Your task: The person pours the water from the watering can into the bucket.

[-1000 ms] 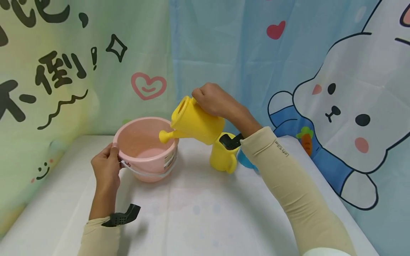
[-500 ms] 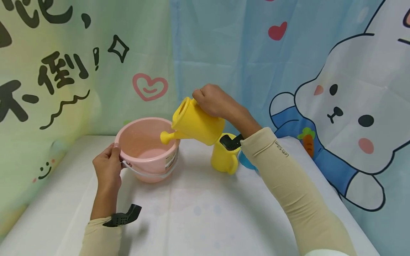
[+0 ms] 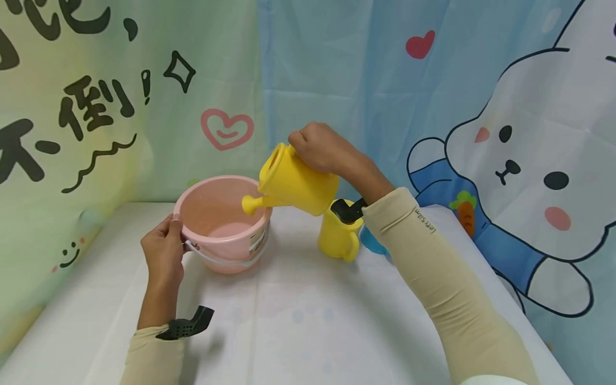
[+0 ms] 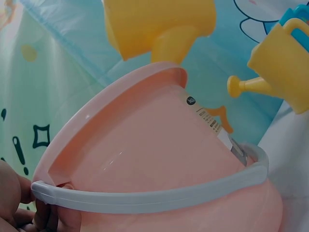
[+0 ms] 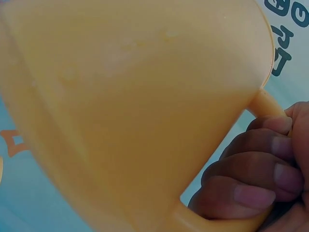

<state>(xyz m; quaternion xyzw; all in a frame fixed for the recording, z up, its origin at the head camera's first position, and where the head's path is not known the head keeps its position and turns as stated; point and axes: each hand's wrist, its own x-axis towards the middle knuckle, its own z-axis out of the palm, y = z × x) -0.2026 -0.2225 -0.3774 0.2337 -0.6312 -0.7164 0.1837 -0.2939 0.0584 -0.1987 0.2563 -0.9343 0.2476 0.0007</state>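
Surface: a white-covered table (image 3: 284, 353) is filling the lower view, showing faint bluish spots and a fold line. Soft shadows are falling beside both arms.

Room: a printed fabric backdrop (image 3: 317, 80) is hanging behind the table, running green at left and blue at right. The green part is carrying black Chinese characters (image 3: 96, 109), a star outline (image 3: 180, 71) and a smiling pink heart (image 3: 227, 133); the blue part is showing a red heart (image 3: 420, 45) and a large white rabbit (image 3: 524, 155) in blue clothing bearing a carrot (image 3: 466, 216).

Hands: the left hand (image 3: 162, 251) is pinching the left rim of a pink bucket (image 3: 226, 248), thumb lying over the edge by the white bail handle (image 4: 159, 202). The bucket is standing towards the table's far left, near the backdrop. The right hand (image 3: 320, 147) is closing its fingers round the handle of a yellow watering can (image 3: 300, 182), holding it raised and tilted, spout tip lying over the bucket's mouth.

Nearby: a second yellow watering can (image 3: 334, 235) is standing right of the bucket, apart from it; a blue object (image 3: 374, 243) is showing beside that can, partly hidden.
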